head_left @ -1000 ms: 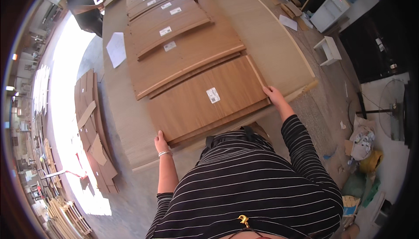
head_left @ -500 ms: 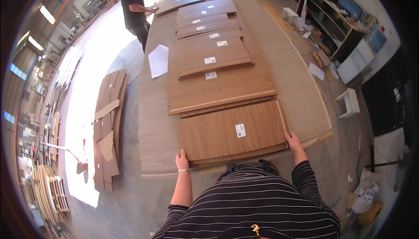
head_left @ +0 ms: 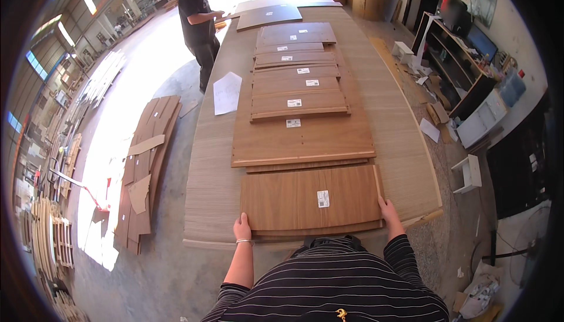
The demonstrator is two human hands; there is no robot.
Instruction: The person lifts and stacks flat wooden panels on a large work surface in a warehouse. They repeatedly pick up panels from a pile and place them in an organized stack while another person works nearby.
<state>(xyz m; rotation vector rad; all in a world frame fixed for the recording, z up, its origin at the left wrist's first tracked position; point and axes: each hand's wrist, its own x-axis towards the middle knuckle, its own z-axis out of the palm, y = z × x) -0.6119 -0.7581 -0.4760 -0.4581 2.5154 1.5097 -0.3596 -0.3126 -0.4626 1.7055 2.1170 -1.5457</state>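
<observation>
Panel (head_left: 310, 200) now squared up w/ stack, fingers (head_left: 241, 226) gripping both near corners.

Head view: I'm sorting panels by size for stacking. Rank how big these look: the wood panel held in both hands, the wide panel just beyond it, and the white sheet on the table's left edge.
1. Wide panel, though lying farther off.
2. Held panel, somewhat smaller despite being nearer.
3. White sheet, by far the smallest.

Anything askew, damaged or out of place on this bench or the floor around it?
Scrap cardboard pieces lie loose on the floor stack of panels. The nearest wood panel, held by left hand and right hand, sits straight.
</observation>
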